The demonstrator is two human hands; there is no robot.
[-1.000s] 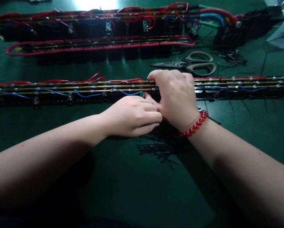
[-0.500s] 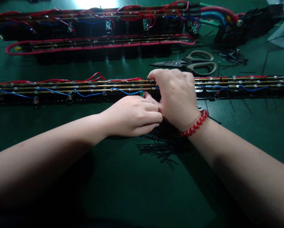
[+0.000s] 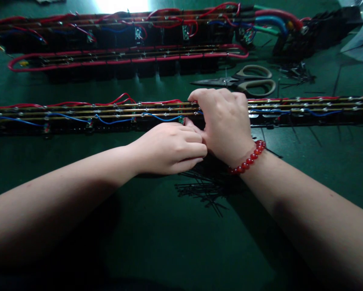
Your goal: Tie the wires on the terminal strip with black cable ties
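A long black strip with brass rails (image 3: 115,110) and red and blue wires lies across the table. My right hand (image 3: 226,117), a red bead bracelet (image 3: 248,162) at its wrist, reaches over the strip with its fingers bent down behind it and its thumb on the near side. At the strip's front edge, my left hand (image 3: 175,147) is closed, its fingertips tucked against the right hand's thumb. Whatever sits between those fingertips is hidden. A small green circuit board (image 3: 181,119) shows just left of the fingers.
Scissors (image 3: 245,81) lie behind the strip. Loose black cable ties (image 3: 201,192) are piled below my hands, with more thin offcuts (image 3: 298,72) at the right. Farther back lies another wired assembly (image 3: 117,30) with a red cable loop (image 3: 87,62). A clear plastic bag (image 3: 361,44) stands far right.
Both hands keep the same place and grip on the strip. The whole view shifts very slightly; nothing else visibly moves.
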